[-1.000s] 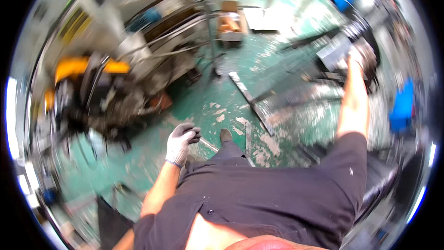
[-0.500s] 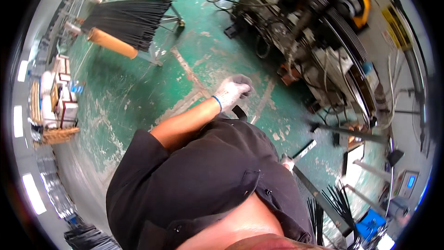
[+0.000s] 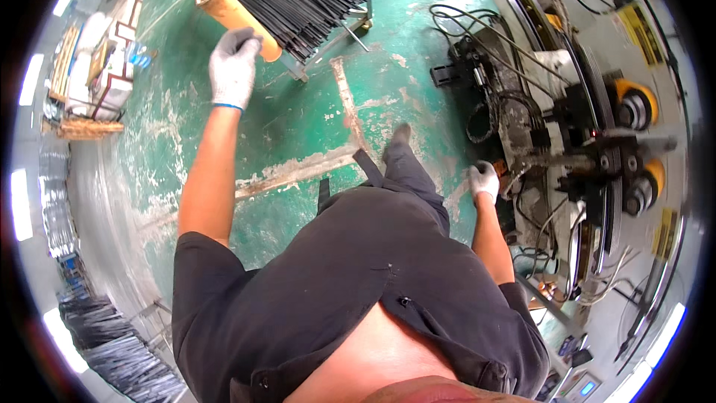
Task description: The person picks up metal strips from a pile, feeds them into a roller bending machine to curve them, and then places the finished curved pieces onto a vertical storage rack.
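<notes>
My left hand [image 3: 233,71], in a white glove with grey fingertips and a blue cuff, is raised with its fingers curled in. Nothing shows in them. It overlaps the near side of an orange-brown cardboard tube [image 3: 235,16]; whether glove and tube touch I cannot tell. Beside the tube, a thick bundle of black strips [image 3: 298,0] lies fanned out on a metal stand. My right hand [image 3: 484,180], gloved likewise, hangs low at my right with fingers curled and no visible object, near the machine's dark cables [image 3: 518,116].
A long machine with black and yellow round parts [image 3: 638,101] runs along the right. Green worn floor [image 3: 291,123] stretches ahead, where one of my feet [image 3: 401,134] shows. White boxes [image 3: 115,89] are stacked at left; dark strips [image 3: 123,343] lie in bundles at lower left.
My left hand has swung from in front of my body out to the left, up by the tube. The right hand has come forward into fuller view. The stand and machine appear nearer.
</notes>
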Action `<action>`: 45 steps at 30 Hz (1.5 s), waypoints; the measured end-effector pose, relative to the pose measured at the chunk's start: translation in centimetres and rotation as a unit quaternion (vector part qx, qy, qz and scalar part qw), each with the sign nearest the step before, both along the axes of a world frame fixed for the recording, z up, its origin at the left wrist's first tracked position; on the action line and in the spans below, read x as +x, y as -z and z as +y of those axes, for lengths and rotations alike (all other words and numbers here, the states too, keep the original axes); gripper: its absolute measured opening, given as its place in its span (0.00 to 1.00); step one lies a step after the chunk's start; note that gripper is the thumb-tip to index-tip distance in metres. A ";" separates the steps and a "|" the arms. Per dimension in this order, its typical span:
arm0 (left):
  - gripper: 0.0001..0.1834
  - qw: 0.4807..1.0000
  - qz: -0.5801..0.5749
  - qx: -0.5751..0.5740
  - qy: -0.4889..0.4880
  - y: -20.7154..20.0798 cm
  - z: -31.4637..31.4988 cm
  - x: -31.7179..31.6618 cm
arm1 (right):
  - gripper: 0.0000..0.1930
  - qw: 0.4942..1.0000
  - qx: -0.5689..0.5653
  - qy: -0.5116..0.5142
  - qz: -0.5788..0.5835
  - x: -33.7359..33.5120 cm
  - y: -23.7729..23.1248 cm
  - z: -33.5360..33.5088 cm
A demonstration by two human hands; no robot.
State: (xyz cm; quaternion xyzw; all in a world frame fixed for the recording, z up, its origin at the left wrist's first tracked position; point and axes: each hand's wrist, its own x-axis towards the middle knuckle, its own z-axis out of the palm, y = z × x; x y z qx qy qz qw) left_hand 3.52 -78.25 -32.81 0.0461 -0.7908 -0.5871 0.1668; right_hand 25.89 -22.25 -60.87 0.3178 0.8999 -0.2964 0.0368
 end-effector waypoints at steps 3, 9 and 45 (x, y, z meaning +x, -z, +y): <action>0.13 0.996 0.035 -0.083 -0.028 -0.3 -4.0 -5.3 | 0.22 0.993 -0.054 -0.106 0.007 -11.5 1.8 -6.8; 0.11 0.953 0.067 -0.265 -0.129 -1.2 -11.8 -17.4 | 0.29 0.962 -0.044 -0.270 -0.013 -33.8 6.3 -21.8; 0.03 0.736 -0.113 -0.620 -0.247 2.9 -11.5 -40.6 | 0.22 0.906 0.056 -0.380 -0.177 -82.6 10.3 -39.6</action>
